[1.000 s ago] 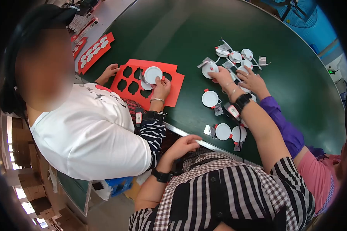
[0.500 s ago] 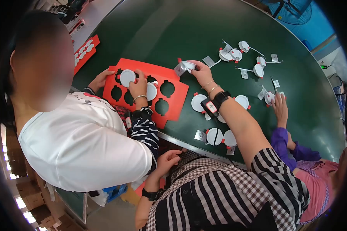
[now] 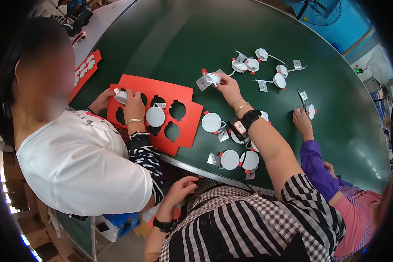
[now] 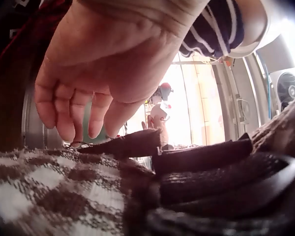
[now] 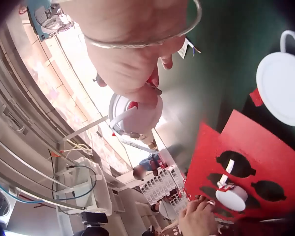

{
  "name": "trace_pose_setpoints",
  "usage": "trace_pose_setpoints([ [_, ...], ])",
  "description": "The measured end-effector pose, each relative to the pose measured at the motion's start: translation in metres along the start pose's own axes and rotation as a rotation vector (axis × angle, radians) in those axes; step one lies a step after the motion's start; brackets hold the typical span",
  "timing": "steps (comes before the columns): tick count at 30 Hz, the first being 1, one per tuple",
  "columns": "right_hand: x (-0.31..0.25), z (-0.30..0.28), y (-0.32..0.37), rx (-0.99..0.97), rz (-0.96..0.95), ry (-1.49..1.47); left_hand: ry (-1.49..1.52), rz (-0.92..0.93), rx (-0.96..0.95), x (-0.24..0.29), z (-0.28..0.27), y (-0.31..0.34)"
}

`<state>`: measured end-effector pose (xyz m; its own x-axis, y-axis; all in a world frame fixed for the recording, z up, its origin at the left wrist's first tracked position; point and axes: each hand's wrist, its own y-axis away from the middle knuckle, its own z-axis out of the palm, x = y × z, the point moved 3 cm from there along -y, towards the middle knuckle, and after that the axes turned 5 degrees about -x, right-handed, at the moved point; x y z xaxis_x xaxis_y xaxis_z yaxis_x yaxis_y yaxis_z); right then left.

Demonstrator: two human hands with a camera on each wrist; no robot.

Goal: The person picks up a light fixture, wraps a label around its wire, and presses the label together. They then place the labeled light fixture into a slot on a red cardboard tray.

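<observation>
Arm outstretched, the right hand (image 3: 227,87) is pinching one white lamp (image 3: 214,79); the left hand (image 3: 181,191) is hanging loosely bent, empty. Five lamps (image 3: 279,81) are lying beyond, rightward.

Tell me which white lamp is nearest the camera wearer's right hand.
The white lamp pinched in the right hand, near the red sheet's corner, a silver tag beside it. No other lamp is in that hand.
</observation>
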<state>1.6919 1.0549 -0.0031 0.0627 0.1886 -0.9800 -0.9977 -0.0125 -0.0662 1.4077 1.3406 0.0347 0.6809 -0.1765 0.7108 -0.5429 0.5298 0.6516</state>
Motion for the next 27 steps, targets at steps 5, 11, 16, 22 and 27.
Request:
trace_pose_setpoints([
  [5,0.015,-0.010,-0.010,0.169,-0.034,0.562,0.045,-0.003,0.049,-0.017,0.001,0.007],
  [11,0.035,-0.015,-0.026,0.090,-0.091,1.122,0.089,-0.027,0.135,-0.023,0.004,0.017],
  [16,0.012,-0.016,-0.002,0.091,-0.105,1.303,0.034,-0.016,0.086,-0.008,0.007,0.012],
  [22,-0.059,0.004,0.081,-0.330,0.021,1.187,-0.159,0.064,-0.022,0.032,0.018,-0.042],
  [27,-0.079,-0.037,0.148,-0.107,0.181,0.534,-0.184,0.263,0.040,0.108,0.026,-0.088],
])
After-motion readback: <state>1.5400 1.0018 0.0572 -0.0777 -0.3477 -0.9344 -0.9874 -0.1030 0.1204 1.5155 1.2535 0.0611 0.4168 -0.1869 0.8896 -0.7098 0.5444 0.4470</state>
